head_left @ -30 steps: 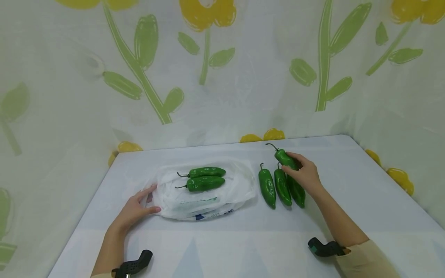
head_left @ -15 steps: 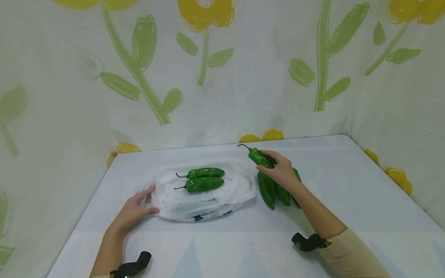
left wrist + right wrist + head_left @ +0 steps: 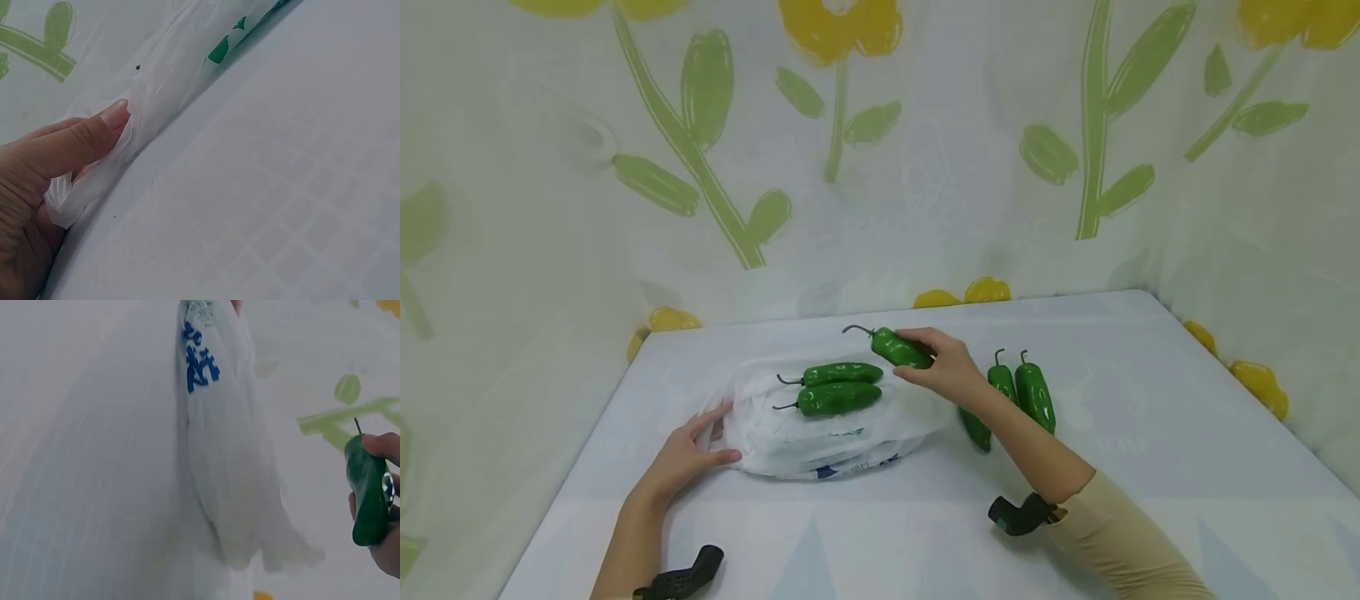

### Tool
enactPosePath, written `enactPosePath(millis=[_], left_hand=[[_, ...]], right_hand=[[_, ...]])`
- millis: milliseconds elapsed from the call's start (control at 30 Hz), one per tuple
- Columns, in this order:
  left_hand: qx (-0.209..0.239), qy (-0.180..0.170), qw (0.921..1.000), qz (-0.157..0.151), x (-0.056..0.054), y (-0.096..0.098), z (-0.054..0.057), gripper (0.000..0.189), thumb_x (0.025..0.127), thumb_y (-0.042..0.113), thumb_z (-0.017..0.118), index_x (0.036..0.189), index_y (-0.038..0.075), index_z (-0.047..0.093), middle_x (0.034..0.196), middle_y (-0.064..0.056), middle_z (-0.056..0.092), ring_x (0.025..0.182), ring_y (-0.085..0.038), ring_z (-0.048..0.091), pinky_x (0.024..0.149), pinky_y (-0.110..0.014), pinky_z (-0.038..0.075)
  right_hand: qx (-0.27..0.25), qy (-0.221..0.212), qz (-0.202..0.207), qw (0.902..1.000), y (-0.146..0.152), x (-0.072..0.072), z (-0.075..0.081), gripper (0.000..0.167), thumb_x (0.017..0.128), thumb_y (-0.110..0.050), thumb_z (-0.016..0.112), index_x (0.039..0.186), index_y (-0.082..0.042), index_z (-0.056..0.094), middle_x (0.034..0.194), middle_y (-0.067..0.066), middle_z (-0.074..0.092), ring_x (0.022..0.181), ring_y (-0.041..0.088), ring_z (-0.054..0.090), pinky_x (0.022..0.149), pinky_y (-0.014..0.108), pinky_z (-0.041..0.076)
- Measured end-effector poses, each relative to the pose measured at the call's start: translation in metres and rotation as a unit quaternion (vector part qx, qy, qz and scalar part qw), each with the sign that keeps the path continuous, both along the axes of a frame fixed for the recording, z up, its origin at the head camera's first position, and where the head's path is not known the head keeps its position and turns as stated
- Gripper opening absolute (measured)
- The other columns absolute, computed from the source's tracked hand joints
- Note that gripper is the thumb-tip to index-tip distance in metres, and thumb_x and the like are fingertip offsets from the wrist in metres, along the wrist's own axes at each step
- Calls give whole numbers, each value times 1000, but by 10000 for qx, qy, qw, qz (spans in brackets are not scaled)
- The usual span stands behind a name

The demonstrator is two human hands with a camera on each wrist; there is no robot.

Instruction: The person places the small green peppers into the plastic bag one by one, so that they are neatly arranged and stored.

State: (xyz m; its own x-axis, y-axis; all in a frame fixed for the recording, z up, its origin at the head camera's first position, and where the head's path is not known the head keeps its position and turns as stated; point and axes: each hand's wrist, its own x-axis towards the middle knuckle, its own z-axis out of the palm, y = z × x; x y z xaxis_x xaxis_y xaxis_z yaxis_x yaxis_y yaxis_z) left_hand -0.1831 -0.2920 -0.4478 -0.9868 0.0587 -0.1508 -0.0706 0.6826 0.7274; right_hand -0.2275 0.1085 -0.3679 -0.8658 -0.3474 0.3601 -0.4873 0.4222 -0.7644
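Observation:
A glossy green chili pepper (image 3: pixel 897 347) with a curved stem is held by my right hand (image 3: pixel 943 367), thumb on one side and fingers on the other. It hangs over the far right part of a crumpled white plastic bag (image 3: pixel 805 446). Two more green peppers (image 3: pixel 838 398) lie side by side on the bag, stems to the left. My left hand (image 3: pixel 688 454) holds the bag's left end, thumb and fingers spread around it. In the left wrist view the thumb (image 3: pixel 115 115) lies against the thin plastic. The right wrist view shows the held pepper (image 3: pixel 367 494) at the right edge.
To the right of the bag, several green peppers (image 3: pixel 1036 396) lie on the white table (image 3: pixel 865 542), one partly hidden behind the right forearm. A floral-printed cloth wall (image 3: pixel 940 208) stands behind the table. Black wrist cameras (image 3: pixel 1022 515) sit on both forearms.
My right hand has carried the pepper leftward from above the pile on the right to over the bag. The left hand has stayed at the bag's left end.

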Motion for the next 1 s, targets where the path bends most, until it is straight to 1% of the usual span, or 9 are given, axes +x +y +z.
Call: enactPosePath(millis=[67, 167, 300, 433, 533, 667, 800, 1000], left_hand=[[-13, -65, 10000, 1, 1, 0, 0, 95, 71, 42, 80, 148, 14, 32, 154, -24, 19, 141, -46, 10, 106, -69, 14], [-65, -29, 10000, -35, 2, -1, -1, 94, 72, 41, 80, 148, 13, 32, 154, -24, 20, 141, -46, 12, 107, -68, 14], [-166, 75, 9998, -59, 1, 0, -2, 94, 72, 42, 79, 148, 13, 32, 153, -24, 21, 140, -47, 13, 106, -68, 15], [-142, 112, 9998, -75, -1, 3, -2, 95, 72, 42, 79, 148, 12, 31, 153, -24, 21, 140, -47, 13, 106, -68, 15], [-110, 104, 9999, -79, -2, 4, -2, 96, 71, 41, 80, 148, 12, 30, 153, -24, 21, 140, -47, 14, 106, -68, 15], [-117, 68, 9999, -68, -3, 4, -2, 100, 70, 41, 81, 149, 12, 29, 154, -24, 20, 140, -48, 13, 106, -69, 15], [-170, 41, 9998, -71, -5, 4, -3, 102, 68, 42, 82, 149, 12, 28, 154, -24, 18, 140, -49, 13, 106, -69, 15], [-52, 70, 9999, -86, -7, 3, -1, 102, 69, 40, 82, 150, 12, 27, 154, -23, 21, 136, -46, 26, 107, -67, 15]], right_hand=[[80, 71, 267, 9996, -9, 1, -1, 52, 80, -11, 75, 128, -3, 57, 126, 14, 58, 110, 27, 59, 88, 38, 53], [227, 155, 631, 9976, -24, 2, -3, 51, 80, -11, 75, 127, -3, 57, 127, 13, 58, 112, 27, 58, 90, 35, 53], [434, 177, 965, 9942, -43, 1, -6, 51, 80, -11, 75, 127, -4, 57, 128, 12, 58, 115, 26, 57, 93, 32, 50], [671, 174, 1236, 9899, -58, -1, -10, 52, 80, -10, 75, 128, -4, 57, 128, 11, 59, 117, 25, 55, 96, 32, 48], [925, 79, 1333, 9867, -66, -2, -16, 53, 80, -12, 75, 129, -5, 55, 129, 11, 57, 118, 26, 54, 94, 33, 49], [1424, -26, 1353, 9805, -76, -2, -27, 55, 81, -16, 75, 132, -8, 54, 133, 9, 55, 119, 24, 52, 93, 32, 49], [1723, 100, 1487, 9737, -83, -3, -34, 54, 81, -16, 75, 131, -8, 56, 132, 7, 56, 119, 23, 52, 94, 31, 48], [1969, 225, 1628, 9665, -92, -4, -39, 51, 81, -14, 75, 129, -7, 58, 131, 6, 58, 120, 24, 50, 95, 30, 45]])
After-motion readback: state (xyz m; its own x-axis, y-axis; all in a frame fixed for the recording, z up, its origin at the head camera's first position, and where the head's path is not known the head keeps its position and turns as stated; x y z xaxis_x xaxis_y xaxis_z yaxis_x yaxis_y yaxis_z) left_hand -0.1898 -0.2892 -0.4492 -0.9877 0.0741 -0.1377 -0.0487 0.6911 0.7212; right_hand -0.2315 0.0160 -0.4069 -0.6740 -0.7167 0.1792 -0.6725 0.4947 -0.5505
